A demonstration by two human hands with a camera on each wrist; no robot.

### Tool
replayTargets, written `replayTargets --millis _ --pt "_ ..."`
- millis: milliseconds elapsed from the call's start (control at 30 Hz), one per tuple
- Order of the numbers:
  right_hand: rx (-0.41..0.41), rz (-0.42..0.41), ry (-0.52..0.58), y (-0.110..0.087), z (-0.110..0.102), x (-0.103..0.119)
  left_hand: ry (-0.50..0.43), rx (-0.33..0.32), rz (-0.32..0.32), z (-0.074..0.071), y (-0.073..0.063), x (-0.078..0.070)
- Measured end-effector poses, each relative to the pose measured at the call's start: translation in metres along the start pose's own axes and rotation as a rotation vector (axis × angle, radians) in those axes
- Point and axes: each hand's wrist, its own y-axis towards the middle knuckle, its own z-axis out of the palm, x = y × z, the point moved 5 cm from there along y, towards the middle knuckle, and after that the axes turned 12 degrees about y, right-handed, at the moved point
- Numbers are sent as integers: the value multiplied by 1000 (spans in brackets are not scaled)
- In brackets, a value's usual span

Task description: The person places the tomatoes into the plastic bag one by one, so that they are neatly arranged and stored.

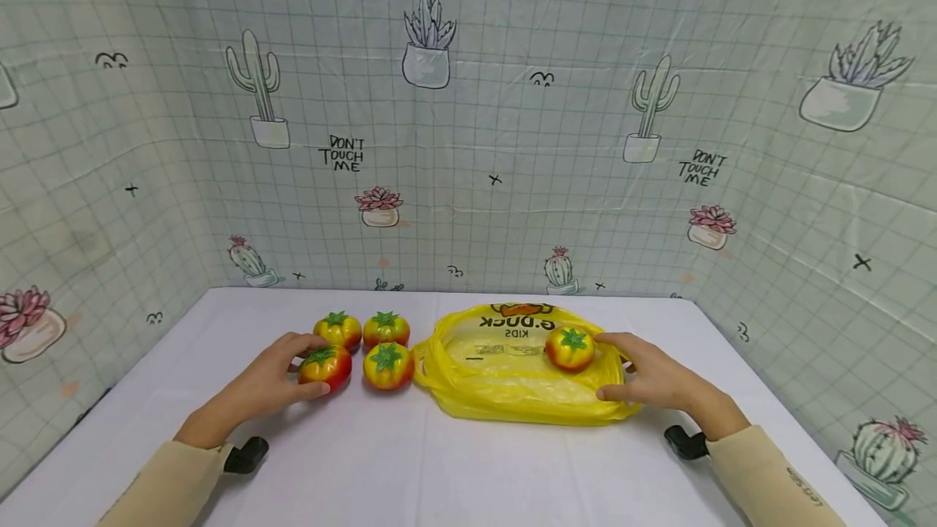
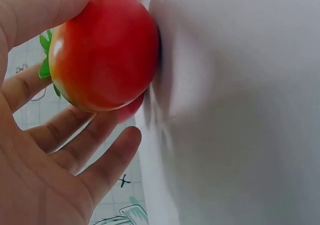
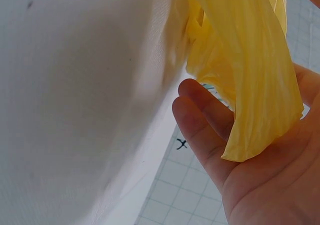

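In the head view my left hand (image 1: 281,376) grips a red-yellow tomato (image 1: 327,370) with a green leafy top, thumb on the near side and fingers beyond. Seen from the left wrist, the tomato (image 2: 107,50) sits close to the white cloth, with the outer fingers spread below. My right hand (image 1: 651,376) is at the right end of a yellow plastic bag (image 1: 512,405), its thumb and forefinger apart. A tomato (image 1: 570,349) lies on the bag, beside that forefinger. From the right wrist, a bag flap (image 3: 265,85) hangs across the palm, fingers loosely extended.
Three more tomatoes stand near the left hand: one at the back left (image 1: 339,330), one at the back right (image 1: 386,329) and one in front (image 1: 389,367), close to the bag's left end. A cactus-print cloth wall (image 1: 468,145) encloses the white table (image 1: 439,478).
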Motion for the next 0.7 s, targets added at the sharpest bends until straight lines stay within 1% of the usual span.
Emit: replayTargets --millis 400,700 --pt "5 6 7 1 1 0 -35 7 -1 3 0 -1" --pt "2 2 3 1 1 0 -25 5 -6 4 1 -2"
